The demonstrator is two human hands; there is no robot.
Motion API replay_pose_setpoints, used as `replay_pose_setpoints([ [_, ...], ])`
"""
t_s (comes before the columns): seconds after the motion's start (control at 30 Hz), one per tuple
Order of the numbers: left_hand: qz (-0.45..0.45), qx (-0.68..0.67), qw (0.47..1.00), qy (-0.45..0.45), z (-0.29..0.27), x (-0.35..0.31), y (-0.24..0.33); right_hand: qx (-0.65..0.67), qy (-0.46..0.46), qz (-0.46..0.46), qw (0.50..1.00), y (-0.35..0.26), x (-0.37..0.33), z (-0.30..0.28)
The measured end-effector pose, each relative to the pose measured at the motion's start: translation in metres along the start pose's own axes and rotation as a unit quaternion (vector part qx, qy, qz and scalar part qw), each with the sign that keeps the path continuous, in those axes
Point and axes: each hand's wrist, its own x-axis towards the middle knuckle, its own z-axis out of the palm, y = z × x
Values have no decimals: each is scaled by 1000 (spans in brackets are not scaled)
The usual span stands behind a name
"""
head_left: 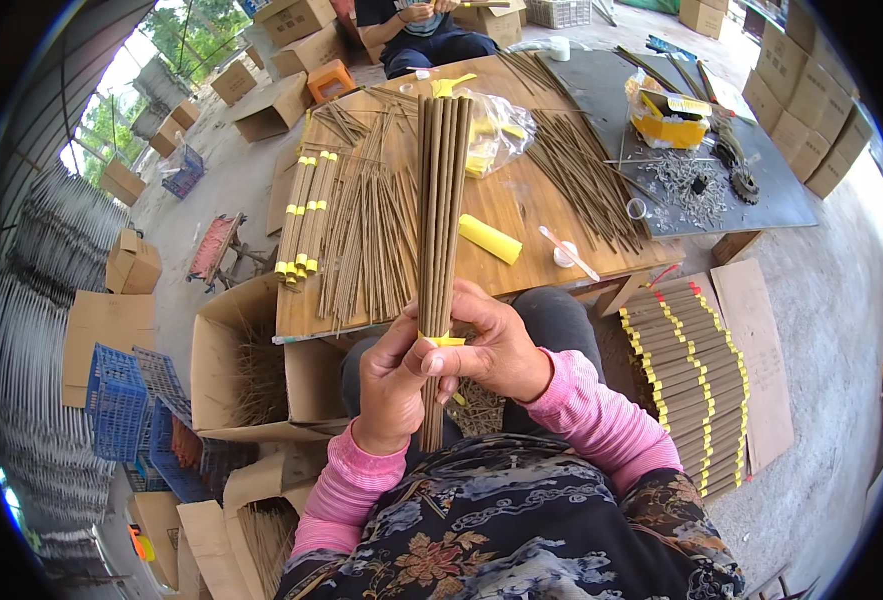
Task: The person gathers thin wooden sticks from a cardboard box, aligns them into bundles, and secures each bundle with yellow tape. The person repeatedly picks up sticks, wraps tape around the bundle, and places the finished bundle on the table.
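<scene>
Upright in front of me stands a bundle of brown incense sticks [443,215], its lower part between my two hands. My left hand [391,375] is closed around the bundle's left side. A yellow paper strip [447,341] lies across the sticks at the fingers. With thumb and fingers pinched, my right hand [496,345] presses the strip against the sticks; part of that grip is hidden. Behind the bundle, loose incense sticks [369,245] spread over the wooden table [521,285]. Finished-looking bundles with yellow bands [303,215] lie at the table's left side.
A yellow paper roll [489,240], a small white cup with a spatula [567,254] and a clear plastic bag [506,130] are on the table. Banded bundles [686,385] lie stacked at right. An open cardboard box [216,375] stands left. Another person [431,40] sits opposite.
</scene>
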Motion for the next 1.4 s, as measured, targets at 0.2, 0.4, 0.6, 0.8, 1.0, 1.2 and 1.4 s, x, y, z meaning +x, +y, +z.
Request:
replay_pose_setpoints([
  [0.2,-23,-70,997,-34,3,-7,5,-121,3,-42,992,-4,-7,-3],
  [0.4,-29,-155,984,-79,-7,-11,-1,-235,-46,-91,967,-11,-6,-6],
  [0.6,-55,-202,970,-121,-12,-9,-1,-141,-56,-99,983,-2,-2,-7],
  [0.8,-86,-274,945,-158,-16,-7,-5,-59,-65,-66,994,5,1,-9],
  [1.0,-99,-337,916,-194,-21,-5,-16,-72,-92,-23,993,13,1,-18],
  [1.2,-101,-373,902,-191,-24,-3,-20,-39,-83,-16,996,10,4,-16],
  [1.4,-125,-261,953,-90,-16,-3,-7,54,-59,84,993,1,1,-12],
])
